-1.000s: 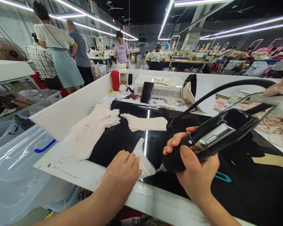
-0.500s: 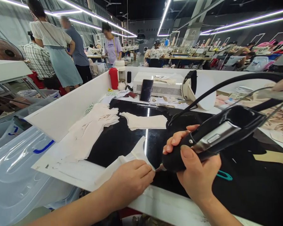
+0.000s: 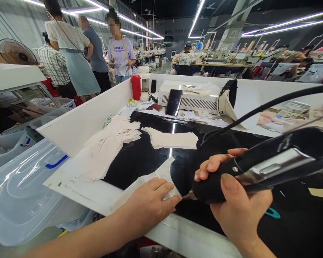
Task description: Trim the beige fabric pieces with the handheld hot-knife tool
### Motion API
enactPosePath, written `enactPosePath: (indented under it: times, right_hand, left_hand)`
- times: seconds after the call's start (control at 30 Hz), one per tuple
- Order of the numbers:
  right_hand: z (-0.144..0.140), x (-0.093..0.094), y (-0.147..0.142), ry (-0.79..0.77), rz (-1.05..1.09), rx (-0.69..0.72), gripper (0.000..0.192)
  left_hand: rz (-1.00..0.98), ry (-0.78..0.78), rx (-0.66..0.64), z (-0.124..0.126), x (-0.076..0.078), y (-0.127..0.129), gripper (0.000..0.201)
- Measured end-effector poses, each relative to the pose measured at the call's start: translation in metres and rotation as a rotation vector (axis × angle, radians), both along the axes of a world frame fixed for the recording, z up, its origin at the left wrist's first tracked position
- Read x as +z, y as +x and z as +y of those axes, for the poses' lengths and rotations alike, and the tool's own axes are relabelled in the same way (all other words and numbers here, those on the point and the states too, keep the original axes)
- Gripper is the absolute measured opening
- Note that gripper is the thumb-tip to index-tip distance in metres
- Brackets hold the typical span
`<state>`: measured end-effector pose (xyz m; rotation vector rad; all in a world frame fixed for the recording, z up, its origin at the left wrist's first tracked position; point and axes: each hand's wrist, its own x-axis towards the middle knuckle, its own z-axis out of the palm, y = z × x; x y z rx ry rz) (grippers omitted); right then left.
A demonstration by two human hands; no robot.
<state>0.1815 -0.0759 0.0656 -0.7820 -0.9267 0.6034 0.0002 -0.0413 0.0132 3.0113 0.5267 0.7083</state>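
My right hand (image 3: 237, 204) grips a black handheld cutting tool (image 3: 261, 163) with a silver side plate; its metal tip (image 3: 187, 196) touches the edge of a pale fabric piece (image 3: 164, 175). My left hand (image 3: 150, 204) lies flat on that fabric piece, fingertips right beside the tool tip, pinning it to the black glossy work surface (image 3: 140, 161). A thick black cable (image 3: 258, 107) runs from the tool up to the right.
Stacks of cut pale fabric (image 3: 110, 143) and another stack (image 3: 174, 139) lie further back. A white machine box (image 3: 191, 98) with a phone (image 3: 174, 102) leaning on it, a red bottle (image 3: 136, 87), a clear plastic bin (image 3: 24, 186) at left. Several people (image 3: 70, 53) stand beyond the white wall.
My left hand slid toward the tool tip and pressed the fabric edge down. The view shifted slightly left and closer; the right hand kept the tool at the fabric's edge.
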Motion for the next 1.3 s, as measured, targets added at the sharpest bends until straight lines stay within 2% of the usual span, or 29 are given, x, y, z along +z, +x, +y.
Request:
enactPosePath:
  times: [0.13,0.33,0.57,0.9,1.3]
  right_hand:
    - [0.003,0.005,0.000,-0.014,0.021,0.006,0.037]
    - [0.018,0.012,0.001,0.012,0.043,-0.061,0.034]
    - [0.022,0.007,-0.002,0.014,0.042,-0.042,0.035]
    - [0.022,0.004,-0.006,0.018,0.011,-0.013,0.030]
    - [0.033,-0.001,-0.007,0.051,0.022,-0.018,0.035]
  left_hand:
    - [-0.010,-0.055,0.024,-0.001,0.002,0.000,0.018]
    - [-0.011,-0.081,0.034,-0.003,0.000,-0.001,0.019]
    - [-0.025,-0.124,0.035,-0.003,-0.006,-0.002,0.023]
    - [-0.011,-0.184,0.044,-0.002,-0.004,-0.005,0.026]
    - [-0.073,-0.103,0.049,-0.002,-0.008,-0.003,0.025]
